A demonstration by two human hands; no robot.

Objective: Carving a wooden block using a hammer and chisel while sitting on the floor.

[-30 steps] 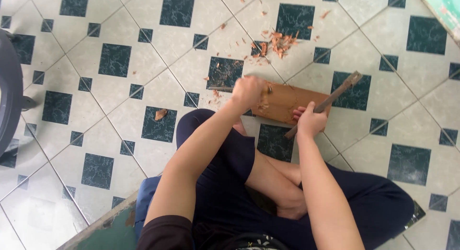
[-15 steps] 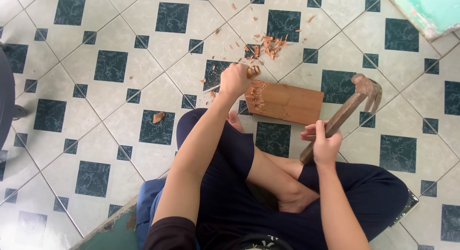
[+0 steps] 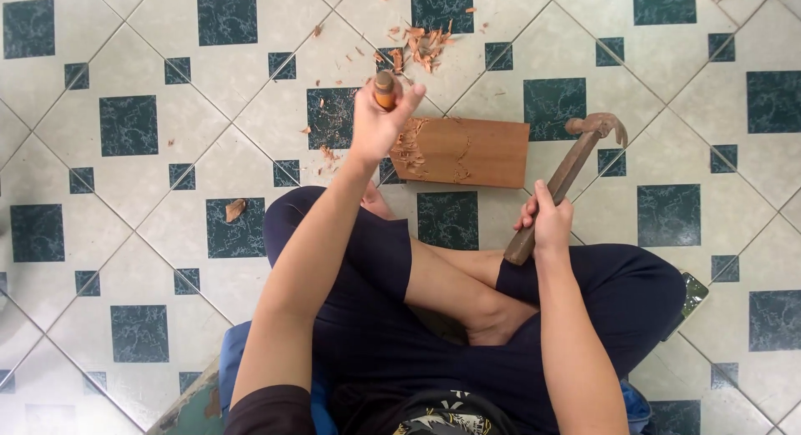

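While the person sits cross-legged on the tiled floor (image 3: 125,60), a lone wood chip (image 3: 236,208) lies at the left; the left hand (image 3: 377,122) has its grip wrapped tight round a wooden-handled chisel (image 3: 384,89) at the left end of the board (image 3: 467,151), where curled shavings (image 3: 409,151) gather; the right hand (image 3: 549,222) clasps the hammer (image 3: 563,181), its head raised beside the board; a good blow likely needs the chisel steady and the strike square on its butt.
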